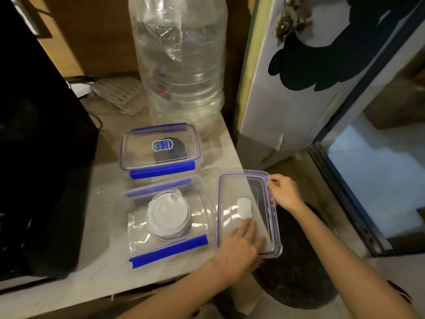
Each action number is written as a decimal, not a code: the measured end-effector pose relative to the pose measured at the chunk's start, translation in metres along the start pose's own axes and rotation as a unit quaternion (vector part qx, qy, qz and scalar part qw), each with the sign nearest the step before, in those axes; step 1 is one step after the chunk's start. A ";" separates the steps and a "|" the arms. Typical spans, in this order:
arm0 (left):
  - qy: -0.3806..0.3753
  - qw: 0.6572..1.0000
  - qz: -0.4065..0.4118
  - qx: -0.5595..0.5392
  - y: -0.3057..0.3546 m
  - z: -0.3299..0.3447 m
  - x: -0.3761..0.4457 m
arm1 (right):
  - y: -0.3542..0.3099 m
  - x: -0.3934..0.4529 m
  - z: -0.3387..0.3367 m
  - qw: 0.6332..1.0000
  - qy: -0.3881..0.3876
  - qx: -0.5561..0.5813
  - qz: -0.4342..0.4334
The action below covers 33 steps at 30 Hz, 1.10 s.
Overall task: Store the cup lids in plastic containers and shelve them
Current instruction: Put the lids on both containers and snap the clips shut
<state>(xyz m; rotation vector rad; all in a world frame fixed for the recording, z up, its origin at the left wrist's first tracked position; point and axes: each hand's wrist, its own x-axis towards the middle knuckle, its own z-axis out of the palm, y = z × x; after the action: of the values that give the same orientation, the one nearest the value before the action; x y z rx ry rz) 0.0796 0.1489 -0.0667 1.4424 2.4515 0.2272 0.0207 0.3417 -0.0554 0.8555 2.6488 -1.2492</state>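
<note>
The right grip [284, 192] pinches the far edge of a clear container lid [232, 194] overhanging the bench [103, 226] corner, while the left grip [241, 240] lies on its near end, fingers straight. Just left of the left grip a white cup lid [167, 215] sits in an open container [142, 229] — beyond it, a closed container [138, 146] holds a dark cup lid [176, 148]

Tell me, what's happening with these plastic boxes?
A person is handling a clear container lid with both hands at the counter's right edge. The left hand rests flat on it and the right hand grips its far side. Beside it, an open container holds a white cup lid. Behind that, a closed container has a dark cup lid inside.
</note>
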 end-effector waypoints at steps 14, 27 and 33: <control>0.472 0.613 -0.169 -0.611 -0.020 -0.106 -0.051 | -0.087 -0.020 -0.033 0.967 0.023 0.222 -0.120; 0.495 0.608 -0.444 -0.434 -0.104 -0.072 -0.138 | -0.102 -0.074 0.089 0.933 -0.112 0.326 -0.105; 0.461 0.622 -0.485 -0.407 -0.114 -0.054 -0.133 | -0.089 -0.076 0.103 0.947 -0.095 0.284 -0.112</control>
<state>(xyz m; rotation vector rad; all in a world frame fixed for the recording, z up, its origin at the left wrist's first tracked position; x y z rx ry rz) 0.0284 -0.0226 -0.0250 -0.6408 2.6326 1.8182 0.0221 0.1871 -0.0391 0.4462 2.3016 -2.0916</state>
